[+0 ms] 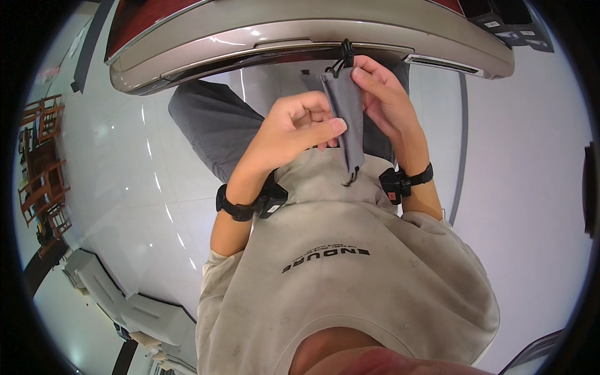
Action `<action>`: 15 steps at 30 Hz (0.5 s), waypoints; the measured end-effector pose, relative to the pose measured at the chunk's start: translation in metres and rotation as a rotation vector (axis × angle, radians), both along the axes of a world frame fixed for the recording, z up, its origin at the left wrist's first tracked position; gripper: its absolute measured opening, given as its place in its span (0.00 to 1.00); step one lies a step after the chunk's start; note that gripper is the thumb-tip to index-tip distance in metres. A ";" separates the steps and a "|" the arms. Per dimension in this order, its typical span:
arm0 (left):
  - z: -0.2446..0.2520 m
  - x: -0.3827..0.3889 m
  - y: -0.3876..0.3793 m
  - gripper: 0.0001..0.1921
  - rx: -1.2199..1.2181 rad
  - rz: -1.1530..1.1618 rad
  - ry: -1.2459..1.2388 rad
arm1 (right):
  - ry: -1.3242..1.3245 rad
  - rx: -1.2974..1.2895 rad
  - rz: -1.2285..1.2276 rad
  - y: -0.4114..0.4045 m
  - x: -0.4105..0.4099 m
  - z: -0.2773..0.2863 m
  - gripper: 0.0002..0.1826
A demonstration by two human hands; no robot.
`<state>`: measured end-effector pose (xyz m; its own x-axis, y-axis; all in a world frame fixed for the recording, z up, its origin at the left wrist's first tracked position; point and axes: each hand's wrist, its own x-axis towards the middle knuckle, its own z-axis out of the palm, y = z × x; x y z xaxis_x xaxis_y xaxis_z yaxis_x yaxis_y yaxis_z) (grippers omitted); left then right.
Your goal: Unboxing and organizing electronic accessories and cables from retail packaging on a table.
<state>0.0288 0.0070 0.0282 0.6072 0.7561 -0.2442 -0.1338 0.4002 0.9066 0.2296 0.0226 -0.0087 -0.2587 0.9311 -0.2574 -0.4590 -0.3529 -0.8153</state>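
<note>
A narrow grey fabric pouch (348,112) hangs upright between my hands, over my lap. My left hand (300,126) pinches its side near the middle, thumb in front. My right hand (379,91) grips its upper corner between thumb and fingers. A bundle of black cord (347,52) rises from the top of the pouch. A thin dark loop (352,177) dangles from its bottom end. Whether anything lies inside the pouch cannot be seen. Each wrist wears a black strap with a small black device.
The glossy beige edge of a table (225,46) with a red top curves just beyond my hands. Dark boxes (506,23) sit at its far right. A light grey sofa (126,300) and wooden chairs (44,187) stand further off at the left.
</note>
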 end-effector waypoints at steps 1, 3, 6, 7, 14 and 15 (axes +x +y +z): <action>0.000 -0.002 0.001 0.08 -0.010 -0.020 -0.048 | 0.064 -0.031 0.007 0.000 0.003 -0.002 0.11; -0.001 -0.005 0.001 0.08 -0.020 -0.041 -0.097 | 0.108 -0.029 0.007 0.002 0.007 -0.007 0.10; -0.007 -0.007 -0.001 0.08 -0.040 -0.013 -0.149 | 0.187 0.008 -0.043 0.000 0.011 -0.006 0.09; -0.010 -0.008 -0.001 0.08 -0.032 0.005 -0.141 | 0.221 0.042 -0.094 -0.002 0.010 -0.003 0.10; -0.006 0.004 -0.002 0.07 0.019 0.119 0.055 | -0.086 0.387 0.053 -0.031 -0.002 0.050 0.11; -0.005 0.007 -0.001 0.06 0.025 0.117 0.075 | -0.078 0.388 0.055 -0.033 -0.004 0.050 0.11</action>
